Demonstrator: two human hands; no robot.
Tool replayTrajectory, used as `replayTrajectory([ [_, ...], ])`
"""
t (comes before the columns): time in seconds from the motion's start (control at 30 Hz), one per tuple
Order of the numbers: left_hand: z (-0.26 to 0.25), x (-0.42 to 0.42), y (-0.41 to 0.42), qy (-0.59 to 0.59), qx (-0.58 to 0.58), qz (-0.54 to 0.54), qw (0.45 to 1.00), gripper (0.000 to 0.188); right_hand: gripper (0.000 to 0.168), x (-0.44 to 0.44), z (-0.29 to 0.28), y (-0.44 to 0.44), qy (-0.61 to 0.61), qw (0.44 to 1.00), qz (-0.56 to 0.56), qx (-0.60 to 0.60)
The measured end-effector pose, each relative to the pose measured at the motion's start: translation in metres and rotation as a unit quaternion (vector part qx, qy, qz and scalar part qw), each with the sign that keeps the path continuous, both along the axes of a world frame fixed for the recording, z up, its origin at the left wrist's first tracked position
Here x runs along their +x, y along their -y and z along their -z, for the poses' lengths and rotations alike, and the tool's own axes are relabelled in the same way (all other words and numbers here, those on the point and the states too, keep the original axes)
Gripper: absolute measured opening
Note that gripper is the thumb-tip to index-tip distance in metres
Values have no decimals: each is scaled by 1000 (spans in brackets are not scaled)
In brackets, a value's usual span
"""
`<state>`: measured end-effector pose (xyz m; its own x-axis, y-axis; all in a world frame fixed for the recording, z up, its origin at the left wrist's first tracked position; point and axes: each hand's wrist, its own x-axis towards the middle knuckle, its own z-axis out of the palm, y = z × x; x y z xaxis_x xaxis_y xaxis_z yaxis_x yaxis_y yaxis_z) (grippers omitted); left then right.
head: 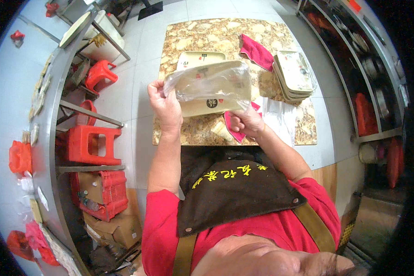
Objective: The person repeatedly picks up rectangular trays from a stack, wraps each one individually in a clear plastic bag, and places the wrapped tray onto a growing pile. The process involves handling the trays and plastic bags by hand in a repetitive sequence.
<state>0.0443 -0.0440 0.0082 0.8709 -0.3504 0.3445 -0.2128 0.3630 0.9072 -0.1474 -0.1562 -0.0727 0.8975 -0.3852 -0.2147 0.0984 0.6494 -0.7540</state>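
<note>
My left hand [165, 103] pinches one edge of a clear plastic bag [210, 81], and my right hand [245, 120] grips its other end. The bag is stretched over a cream rectangular tray [193, 108] with dark and red printed marks; how far the tray sits inside it I cannot tell. Behind it, another such tray [193, 57] rests on the stone-patterned tabletop [227, 31]. A stack of similar trays [293, 72], the top one under clear plastic, stands at the right. Beside my right hand lie a pink cloth [233, 129] and white plastic bags [279, 115].
A second pink cloth [257, 51] lies near the stack. On the left are a metal counter [58, 172], red plastic stools [95, 145], a red crate [114, 196] and a cardboard box [114, 227]. Metal shelving [379, 134] with pans stands on the right.
</note>
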Motion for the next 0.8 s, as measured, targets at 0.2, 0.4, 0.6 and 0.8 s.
replayTrajectory([
  [0.2, 5, -8, -4, 65, 18, -46, 997, 13, 17, -27, -37, 2, -24, 967, 208, -146],
  [0.4, 15, -16, 7, -43, -10, -38, 998, 13, 10, -33, -18, -12, -64, 817, 163, -550],
  [0.6, 20, -20, 6, -13, -3, -44, 999, 11, 30, -46, -5, 11, -13, 954, 122, -273],
  [0.8, 9, -44, 0, -174, -39, 115, 977, 6, 30, -47, -24, 19, -67, 953, 153, -255],
])
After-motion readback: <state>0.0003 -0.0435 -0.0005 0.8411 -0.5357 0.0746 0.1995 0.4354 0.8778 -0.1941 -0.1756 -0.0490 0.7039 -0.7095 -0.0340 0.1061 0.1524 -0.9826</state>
